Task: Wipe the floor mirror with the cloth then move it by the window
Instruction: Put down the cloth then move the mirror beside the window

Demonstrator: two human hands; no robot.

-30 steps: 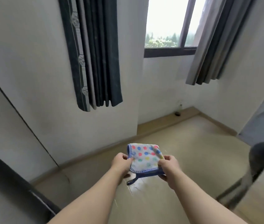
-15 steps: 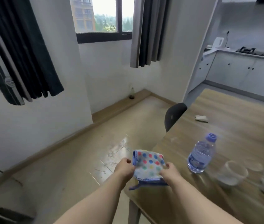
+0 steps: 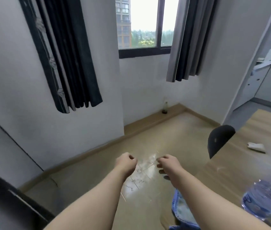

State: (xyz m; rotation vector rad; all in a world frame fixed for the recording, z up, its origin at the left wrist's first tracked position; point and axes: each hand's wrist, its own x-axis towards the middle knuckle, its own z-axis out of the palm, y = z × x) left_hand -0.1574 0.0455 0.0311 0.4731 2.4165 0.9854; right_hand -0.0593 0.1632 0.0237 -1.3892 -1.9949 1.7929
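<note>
Cloth [image 3: 180,209] now lies dropped on the surface [image 3: 239,163], left hand [image 3: 126,163] clenched empty, right hand [image 3: 169,165] slack and empty above it, so wiping seems done, carrying next.

White walls, daylight through window [image 3: 145,25] flanked by dark curtain [image 3: 61,55] and grey curtain [image 3: 189,39], glossy tan tile floor [image 3: 148,130], wooden table [image 3: 247,160] right, black chair [image 3: 219,140] against it, kitchen counter [image 3: 264,67] beyond.

No legible txt — bottle [image 3: 264,200] label blurred.
</note>
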